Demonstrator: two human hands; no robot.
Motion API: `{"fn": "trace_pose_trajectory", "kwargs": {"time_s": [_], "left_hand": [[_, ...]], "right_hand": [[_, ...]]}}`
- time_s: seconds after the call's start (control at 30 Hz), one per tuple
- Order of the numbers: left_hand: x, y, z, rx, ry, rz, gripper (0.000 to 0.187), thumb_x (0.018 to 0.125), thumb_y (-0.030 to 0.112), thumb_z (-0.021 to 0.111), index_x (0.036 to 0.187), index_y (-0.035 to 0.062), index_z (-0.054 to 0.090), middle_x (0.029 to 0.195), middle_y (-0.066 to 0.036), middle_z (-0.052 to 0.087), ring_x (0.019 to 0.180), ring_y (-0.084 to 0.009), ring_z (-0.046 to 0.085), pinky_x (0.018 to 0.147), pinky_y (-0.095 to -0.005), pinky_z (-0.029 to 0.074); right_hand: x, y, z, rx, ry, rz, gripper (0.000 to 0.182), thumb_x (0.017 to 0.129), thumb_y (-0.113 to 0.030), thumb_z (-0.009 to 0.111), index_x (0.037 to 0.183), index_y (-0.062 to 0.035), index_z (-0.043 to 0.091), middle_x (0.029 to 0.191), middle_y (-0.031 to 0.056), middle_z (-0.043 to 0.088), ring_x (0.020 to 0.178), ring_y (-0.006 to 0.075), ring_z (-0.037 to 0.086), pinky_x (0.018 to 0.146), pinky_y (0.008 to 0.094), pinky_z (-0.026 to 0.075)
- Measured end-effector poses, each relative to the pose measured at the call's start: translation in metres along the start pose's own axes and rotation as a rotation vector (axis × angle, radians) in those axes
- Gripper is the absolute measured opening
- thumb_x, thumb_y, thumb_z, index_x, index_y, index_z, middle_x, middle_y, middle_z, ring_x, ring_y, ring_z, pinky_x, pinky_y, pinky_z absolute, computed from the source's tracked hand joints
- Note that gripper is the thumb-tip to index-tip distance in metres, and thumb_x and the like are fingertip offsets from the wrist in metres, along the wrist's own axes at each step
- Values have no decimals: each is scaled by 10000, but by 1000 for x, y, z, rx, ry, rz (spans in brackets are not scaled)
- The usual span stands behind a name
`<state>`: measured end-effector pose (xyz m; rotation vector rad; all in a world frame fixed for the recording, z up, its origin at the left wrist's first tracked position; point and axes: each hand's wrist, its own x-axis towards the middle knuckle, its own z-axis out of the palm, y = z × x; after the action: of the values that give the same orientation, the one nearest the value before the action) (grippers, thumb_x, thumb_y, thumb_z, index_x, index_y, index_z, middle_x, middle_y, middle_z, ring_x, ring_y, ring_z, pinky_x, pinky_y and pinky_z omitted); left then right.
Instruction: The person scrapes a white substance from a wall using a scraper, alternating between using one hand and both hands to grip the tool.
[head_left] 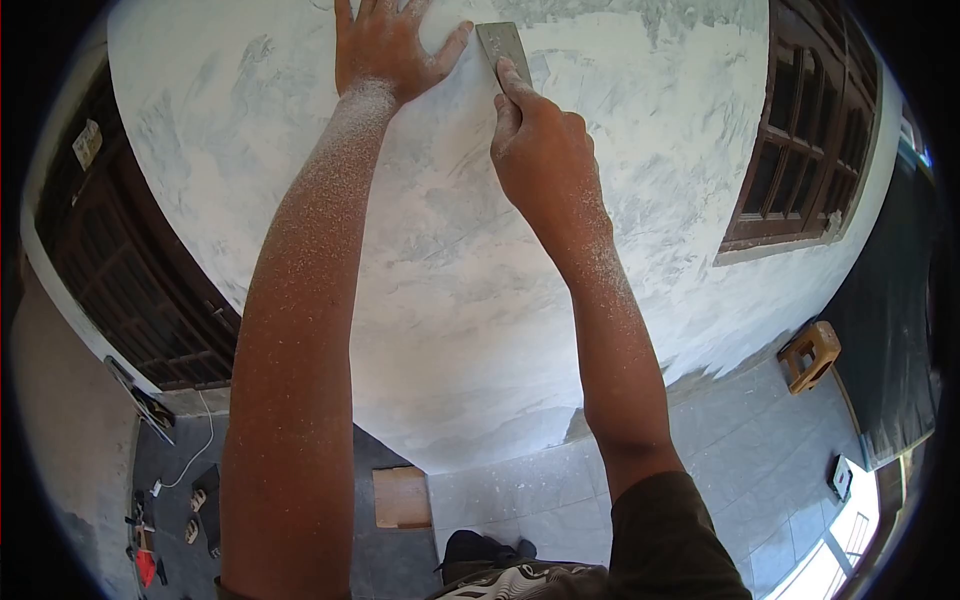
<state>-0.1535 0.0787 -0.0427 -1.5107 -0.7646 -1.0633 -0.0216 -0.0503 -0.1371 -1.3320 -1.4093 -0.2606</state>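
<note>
Both my arms reach up to a white wall (450, 300) with patchy grey-white plaster on it. My left hand (385, 48) lies against the wall with its fingers apart, the fingertips partly cut off by the top edge. In my right hand (545, 150) is a putty knife (501, 44), gripped with a finger stretched along its flat grey blade. The blade is at the wall just right of my left thumb, and its handle is hidden in my fist. Pale dust coats both wrists and forearms.
A brown wooden window (800, 130) is set in the wall at right, and a dark door (130, 260) stands at left. Below are a brown stool (810, 356), a wooden board (402, 497), a white cable (207, 440) and small tools on the tiled floor (530, 490).
</note>
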Motion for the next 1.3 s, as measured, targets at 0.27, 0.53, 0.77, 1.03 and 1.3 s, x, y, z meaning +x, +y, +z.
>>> {"fn": "trace_pose_trajectory", "kwargs": {"time_s": [0.27,0.53,0.77,1.03,1.3], "left_hand": [[1,3,-3,-25,-13,-44,837,871,593,528,1550,183,264,1636,-148,104,1516,-293,76,1206,-569,42],[1,7,-3,-5,-24,-95,879,856,626,540,1563,207,226,1637,-159,85,1518,-312,44,1205,-566,34],[0,6,-1,8,-21,-88,883,848,629,551,1560,210,238,1639,-165,57,1518,-313,34,1204,-568,32],[1,9,-2,0,-29,-121,881,850,626,550,1562,217,232,1639,-169,46,1518,-318,26,1202,-571,28],[0,9,-2,8,-6,-112,884,843,616,563,1559,209,242,1636,-177,69,1518,-317,39,1201,-573,35]], "right_hand": [[3,1,5,3,38,-13,342,1016,-192,501,1329,-96,599,786,203,708,681,315,720,666,418,585],[-6,7,10,-59,68,-63,340,1018,-195,501,1325,-89,601,800,204,711,675,314,720,648,401,588],[2,-1,0,-48,4,6,335,1016,-186,501,1317,-82,606,816,204,714,702,318,724,659,411,588],[10,0,4,-53,31,0,331,1021,-190,486,1312,-94,614,836,207,715,709,326,722,672,429,591],[2,6,4,-53,23,-6,336,1021,-193,490,1321,-97,606,811,205,713,685,318,721,650,410,591]]}}
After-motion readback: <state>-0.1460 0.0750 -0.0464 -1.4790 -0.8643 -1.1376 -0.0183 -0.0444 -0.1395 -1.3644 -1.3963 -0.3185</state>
